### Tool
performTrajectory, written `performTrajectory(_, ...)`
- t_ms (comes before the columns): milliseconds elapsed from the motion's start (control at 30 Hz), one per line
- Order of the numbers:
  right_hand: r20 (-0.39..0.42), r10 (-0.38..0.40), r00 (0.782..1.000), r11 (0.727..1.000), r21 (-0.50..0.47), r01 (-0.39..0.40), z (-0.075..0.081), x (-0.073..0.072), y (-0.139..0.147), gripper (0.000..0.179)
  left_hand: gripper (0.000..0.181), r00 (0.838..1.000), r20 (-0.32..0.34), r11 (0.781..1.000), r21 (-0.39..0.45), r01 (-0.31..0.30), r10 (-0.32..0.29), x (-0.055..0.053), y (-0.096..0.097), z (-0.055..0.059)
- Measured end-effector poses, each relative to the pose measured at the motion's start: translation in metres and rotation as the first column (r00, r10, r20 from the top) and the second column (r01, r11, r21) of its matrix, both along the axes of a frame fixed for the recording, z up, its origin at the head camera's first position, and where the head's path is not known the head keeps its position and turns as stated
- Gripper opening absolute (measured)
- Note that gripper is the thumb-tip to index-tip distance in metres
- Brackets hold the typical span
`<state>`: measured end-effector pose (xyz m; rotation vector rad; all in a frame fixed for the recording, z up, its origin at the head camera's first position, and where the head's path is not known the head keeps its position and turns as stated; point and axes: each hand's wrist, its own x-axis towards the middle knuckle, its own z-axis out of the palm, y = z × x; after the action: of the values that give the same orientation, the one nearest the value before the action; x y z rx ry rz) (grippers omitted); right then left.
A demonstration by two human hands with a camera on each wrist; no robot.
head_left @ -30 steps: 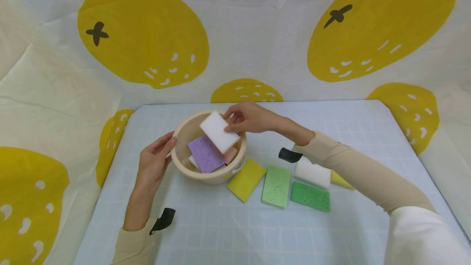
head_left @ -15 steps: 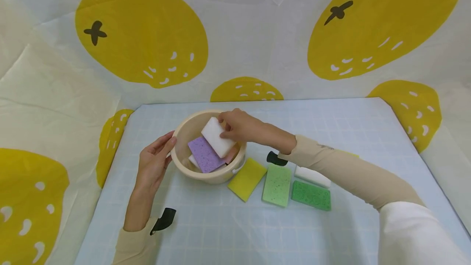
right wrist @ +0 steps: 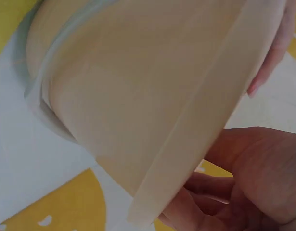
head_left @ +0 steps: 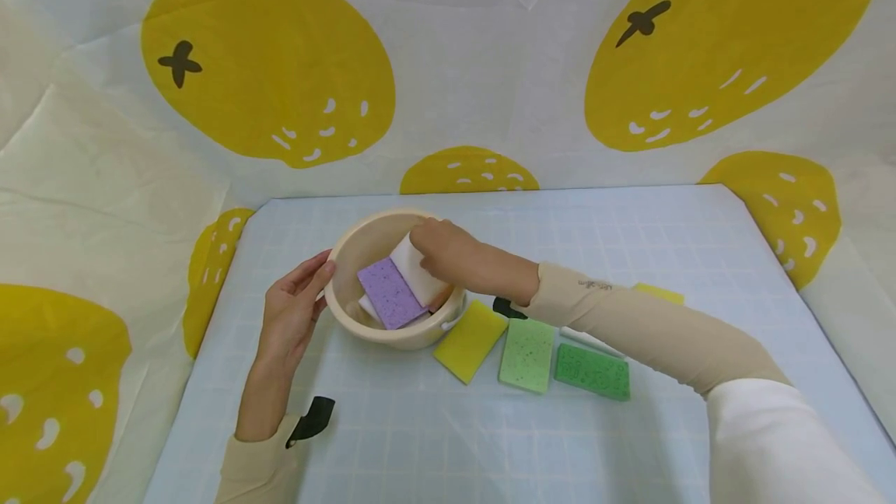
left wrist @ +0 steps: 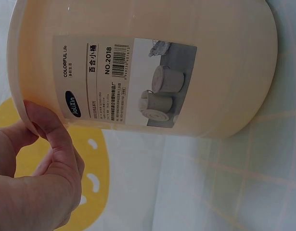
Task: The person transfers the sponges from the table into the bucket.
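Observation:
A cream plastic bucket (head_left: 395,339) stands upright at the back of the table. My left hand (head_left: 297,306) pinches its left rim between thumb and fingers; in the left wrist view that hand (left wrist: 46,163) grips the edge beside a printed label (left wrist: 123,82). Over the right rim reaches my right hand (head_left: 455,255), its curled fingers on a white sponge (head_left: 414,269) inside the bucket. Those fingertips are hidden in the right wrist view, where the bucket wall covers them. A purple sponge (head_left: 392,294) lies against the white one, with parts of other sponges beneath.
On the table right of the bucket lie a yellow sponge (head_left: 470,342), a light green one (head_left: 526,356) and a dark green one (head_left: 592,372). Under my right forearm, another white sponge (head_left: 591,341) and another yellow one (head_left: 659,293) are partly hidden.
My right hand has lowered the white sponge from above the rim into the bucket, shifting slightly left and toward me. My left hand keeps its place on the rim.

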<state>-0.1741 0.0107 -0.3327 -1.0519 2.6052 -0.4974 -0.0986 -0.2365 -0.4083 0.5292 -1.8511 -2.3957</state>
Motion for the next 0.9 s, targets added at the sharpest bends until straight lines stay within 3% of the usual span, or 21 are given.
performTrajectory(100, -0.092, 0.011, 0.996, 1.0, 0.023, -0.009, -0.002, 0.001, 0.0, 0.013, 0.051, 1.0, -0.002, 1.0, -0.001, 0.001, -0.001, 0.0, 0.0, 0.0)
performTrajectory(267, -0.129, 0.013, 0.992, 1.0, -0.018, -0.016, -0.004, -0.001, 0.004, 0.019, 0.053, 1.0, 0.006, 1.0, -0.005, -0.002, 0.002, 0.0, 0.001, 0.001)
performTrajectory(567, -0.029, 0.013, 0.999, 0.983, -0.185, -0.018, -0.004, -0.008, 0.015, 0.023, 0.047, 1.0, -0.005, 1.0, 0.018, -0.004, 0.004, 0.0, 0.0, 0.0)
performTrajectory(800, 0.062, -0.006, 0.998, 0.942, -0.335, 0.027, -0.004, -0.009, 0.031, 0.022, 0.048, 1.0, -0.015, 1.0, 0.022, -0.001, 0.002, 0.001, 0.0, 0.001)
performTrajectory(900, 0.059, -0.015, 0.998, 0.917, -0.397, 0.037, -0.005, -0.008, 0.039, 0.018, 0.048, 1.0, -0.018, 1.0, 0.028, 0.001, -0.001, 0.001, 0.001, 0.0)
